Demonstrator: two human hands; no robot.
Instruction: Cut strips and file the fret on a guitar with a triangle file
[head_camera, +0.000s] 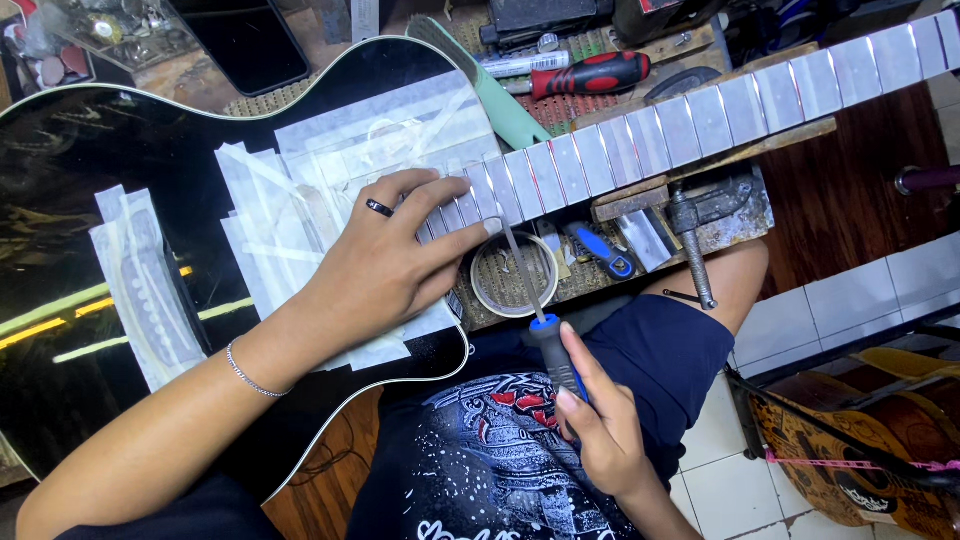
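So here's the black guitar (120, 150) lying across the bench (745, 225), body to the left and the neck (700, 115) running off toward the top right corner. Every gap between frets on the neck is already covered in pale masking tape, and the body around the neck joint is papered over with more tape strips (330, 170), so the masking part looks done. The left hand (385, 265) is spread flat and pressing down on the taped body right where the neck meets it, fingertips touching the last few frets. The right hand (600, 430) is closed around the blue-and-black handle of a slim file (535, 295), with the thin blade pointing up to the frets nearest the body, its tip just by the left forefinger. Going by that, the fret work seems to be at the body end of the neck; I can't tell from here which frets have been dressed and which haven't. A tape roll (515, 275) sits at the near edge of the bench under the file, a red-handled screwdriver (590, 75) lies along the far edge, and a clamp (690, 235) hangs off the front under the neck.
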